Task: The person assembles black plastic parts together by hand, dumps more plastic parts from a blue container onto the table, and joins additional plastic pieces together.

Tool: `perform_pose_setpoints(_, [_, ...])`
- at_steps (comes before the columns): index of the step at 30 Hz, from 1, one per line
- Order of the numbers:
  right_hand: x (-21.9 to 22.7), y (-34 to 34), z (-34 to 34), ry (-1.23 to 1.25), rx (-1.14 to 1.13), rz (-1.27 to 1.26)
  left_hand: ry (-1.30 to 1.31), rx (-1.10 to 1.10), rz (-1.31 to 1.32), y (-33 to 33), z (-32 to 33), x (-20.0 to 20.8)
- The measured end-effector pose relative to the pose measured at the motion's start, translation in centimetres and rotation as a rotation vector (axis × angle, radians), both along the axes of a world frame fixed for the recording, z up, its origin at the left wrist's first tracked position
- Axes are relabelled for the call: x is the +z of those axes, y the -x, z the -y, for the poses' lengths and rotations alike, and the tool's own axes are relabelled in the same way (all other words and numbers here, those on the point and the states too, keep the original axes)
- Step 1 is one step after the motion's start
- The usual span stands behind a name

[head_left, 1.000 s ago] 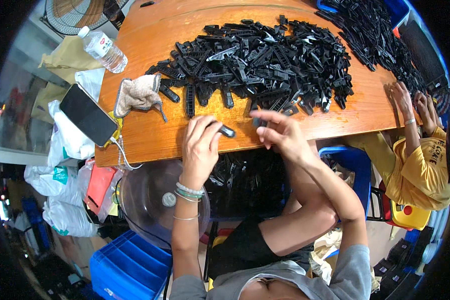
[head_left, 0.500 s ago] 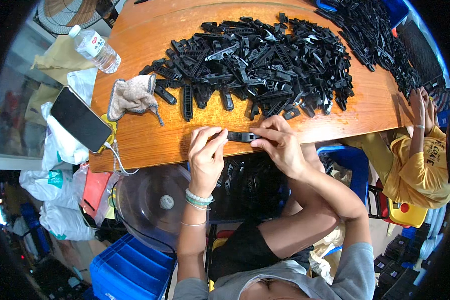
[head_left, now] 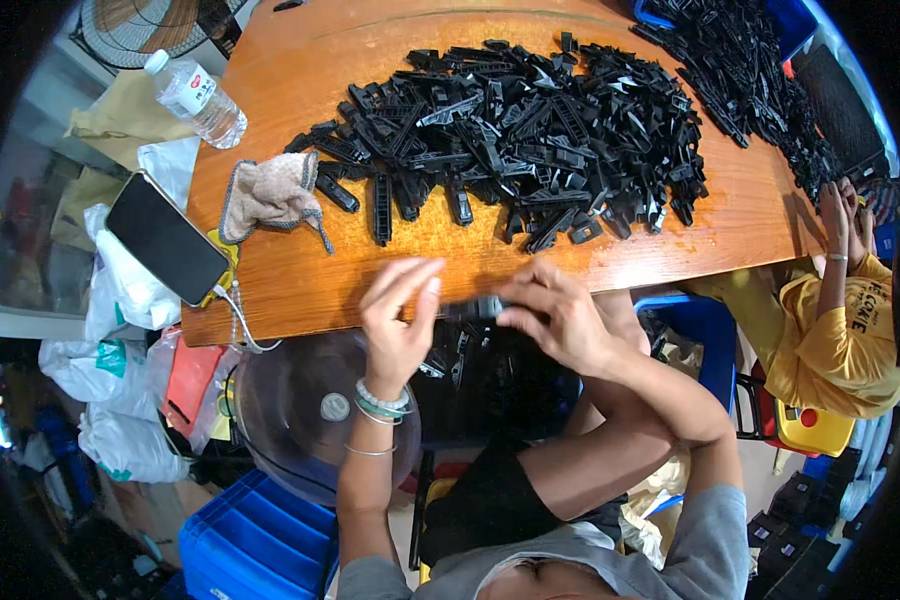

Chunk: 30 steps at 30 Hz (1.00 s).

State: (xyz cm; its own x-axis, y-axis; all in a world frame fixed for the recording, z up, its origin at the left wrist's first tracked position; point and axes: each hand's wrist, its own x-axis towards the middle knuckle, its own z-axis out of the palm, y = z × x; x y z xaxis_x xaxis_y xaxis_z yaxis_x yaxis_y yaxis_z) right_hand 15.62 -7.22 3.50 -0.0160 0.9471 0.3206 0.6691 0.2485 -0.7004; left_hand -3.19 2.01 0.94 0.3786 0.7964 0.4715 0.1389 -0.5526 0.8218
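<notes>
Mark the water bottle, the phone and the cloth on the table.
water bottle [head_left: 198, 100], head view, on its clear body below the label.
phone [head_left: 166, 238], head view, middle of its dark screen.
cloth [head_left: 268, 195], head view, centre of the crumpled fabric.

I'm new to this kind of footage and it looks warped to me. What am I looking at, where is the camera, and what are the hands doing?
The camera is a wide fisheye worn on a person's head, looking down, so straight edges bend near the rim. There is no machine: the two bare forearms coming up from below are the wearer's own. The left hand and right hand hold one small black plastic part between them at the near edge of the wooden table. On the table lie a big pile of black parts, a cloth, a water bottle and a phone. At the far right, a co-worker in a yellow shirt sits alongside.
</notes>
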Motion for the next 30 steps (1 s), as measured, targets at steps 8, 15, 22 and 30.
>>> perform_pose_setpoints(8, [0.1,-0.3,-1.0,-0.003,-0.054,0.123,-0.077,0.473,-0.352,-0.4,-5.6,-0.3])
perform_pose_setpoints(15, [-0.4,-1.5,-5.7,-0.124,-0.367,0.515,-0.242,0.447,-0.342,1.7,-1.1,1.2])
perform_pose_setpoints(22, [-0.8,-1.4,-5.1,-0.067,-0.329,0.478,0.426,0.329,0.013,12.0,6.3,0.6])
perform_pose_setpoints(30, [-0.4,0.0,-4.1,-0.122,-0.161,0.238,0.432,0.438,-0.847,20.6,9.0,-10.3])
